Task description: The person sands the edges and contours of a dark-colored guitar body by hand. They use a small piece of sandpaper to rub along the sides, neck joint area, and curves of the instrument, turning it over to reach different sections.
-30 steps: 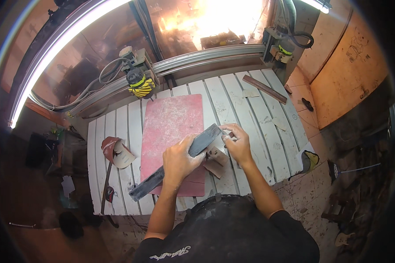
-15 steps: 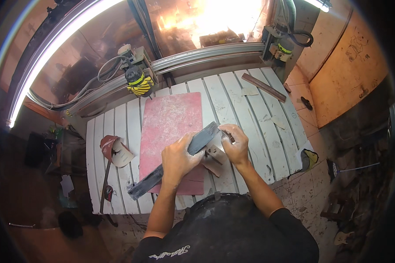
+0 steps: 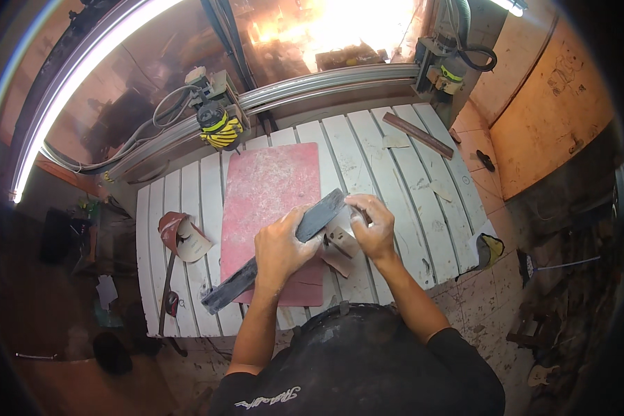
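Note:
My left hand (image 3: 283,244), dusted with pale powder, is wrapped round a long flat dark grey bar (image 3: 322,213). The bar slants from the near left up to the far right, above a pink-red board (image 3: 274,177) and the slatted white table. At its far right end my right hand (image 3: 374,227) is closed, thumb and fingers curled together. Something small and dark shows inside that hand, too hidden to name. Below the two hands lies a pale, folded scrap (image 3: 341,243), partly covered by them.
A curled reddish-brown sheet (image 3: 175,229) with a pale inside lies at the left, beside a dark strap (image 3: 165,291). Two motor heads, left (image 3: 218,128) and right (image 3: 449,75), hang on a metal rail (image 3: 326,84) behind the table. A brown strip (image 3: 417,135) lies far right.
Little differs. My right hand has shifted slightly at the bar's far end, and the view has moved a touch; my left hand keeps its hold.

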Demonstrator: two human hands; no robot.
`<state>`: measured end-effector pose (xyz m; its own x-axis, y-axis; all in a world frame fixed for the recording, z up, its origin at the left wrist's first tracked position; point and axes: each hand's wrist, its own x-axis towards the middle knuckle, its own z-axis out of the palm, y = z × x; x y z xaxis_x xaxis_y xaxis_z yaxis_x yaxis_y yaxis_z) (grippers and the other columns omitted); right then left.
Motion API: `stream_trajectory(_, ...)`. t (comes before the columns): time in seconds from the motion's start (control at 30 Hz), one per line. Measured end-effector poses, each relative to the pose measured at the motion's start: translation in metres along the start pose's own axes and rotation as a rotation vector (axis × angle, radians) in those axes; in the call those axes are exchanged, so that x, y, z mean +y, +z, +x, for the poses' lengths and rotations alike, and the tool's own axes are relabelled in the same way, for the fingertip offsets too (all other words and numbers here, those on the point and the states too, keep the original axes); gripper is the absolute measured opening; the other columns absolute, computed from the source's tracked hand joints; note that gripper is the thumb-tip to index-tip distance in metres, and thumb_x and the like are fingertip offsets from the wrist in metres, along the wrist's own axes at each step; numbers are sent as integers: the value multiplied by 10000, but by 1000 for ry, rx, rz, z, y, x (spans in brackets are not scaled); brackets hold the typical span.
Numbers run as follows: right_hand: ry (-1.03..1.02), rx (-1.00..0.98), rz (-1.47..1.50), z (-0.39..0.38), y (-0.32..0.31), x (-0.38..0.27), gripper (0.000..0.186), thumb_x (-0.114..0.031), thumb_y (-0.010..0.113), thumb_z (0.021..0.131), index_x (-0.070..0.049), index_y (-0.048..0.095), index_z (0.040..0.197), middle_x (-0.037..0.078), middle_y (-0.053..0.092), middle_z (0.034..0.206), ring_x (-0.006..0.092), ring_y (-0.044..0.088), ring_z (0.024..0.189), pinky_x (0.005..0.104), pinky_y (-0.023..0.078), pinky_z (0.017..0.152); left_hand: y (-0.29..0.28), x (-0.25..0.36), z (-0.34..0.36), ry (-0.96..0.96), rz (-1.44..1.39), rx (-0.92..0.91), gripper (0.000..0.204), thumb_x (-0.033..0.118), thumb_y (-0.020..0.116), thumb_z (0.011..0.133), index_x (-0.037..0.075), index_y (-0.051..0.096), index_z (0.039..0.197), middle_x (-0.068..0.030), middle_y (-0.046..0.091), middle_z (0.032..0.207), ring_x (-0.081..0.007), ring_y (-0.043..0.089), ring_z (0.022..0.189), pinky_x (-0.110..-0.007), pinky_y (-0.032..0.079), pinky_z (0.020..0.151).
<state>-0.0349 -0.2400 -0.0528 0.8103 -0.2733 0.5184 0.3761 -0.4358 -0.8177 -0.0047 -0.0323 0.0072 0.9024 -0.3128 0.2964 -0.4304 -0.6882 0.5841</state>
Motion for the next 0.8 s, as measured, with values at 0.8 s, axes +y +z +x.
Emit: stream_trajectory(0.8,-9,-67,-64,3,-6,-4,365,74,598,788,1,777,1098,173,771,1110,310,740,1085,393,571,987,2,-3,0,21,15,14,478,306,858,740,186,770,1194,-136,782,913,-381,756,805,-466,592,701)
